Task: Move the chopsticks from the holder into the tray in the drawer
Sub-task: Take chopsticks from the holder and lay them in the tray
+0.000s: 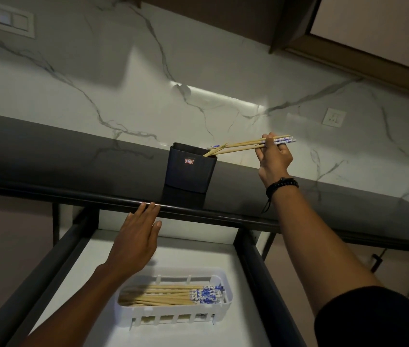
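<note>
The only label in view is a small red-and-white sticker (189,161) on the front wall of the dark chopstick holder (185,177), its marks too small and blurred to read.

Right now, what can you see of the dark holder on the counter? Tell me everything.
The holder is a dark, squarish tub with rounded corners, plastic by its look, with a small red sticker near its open top. It stands upright on the grey counter close to the front edge. Chopsticks pinched in the right hand slant out of its right corner. Neither hand touches it.
</note>
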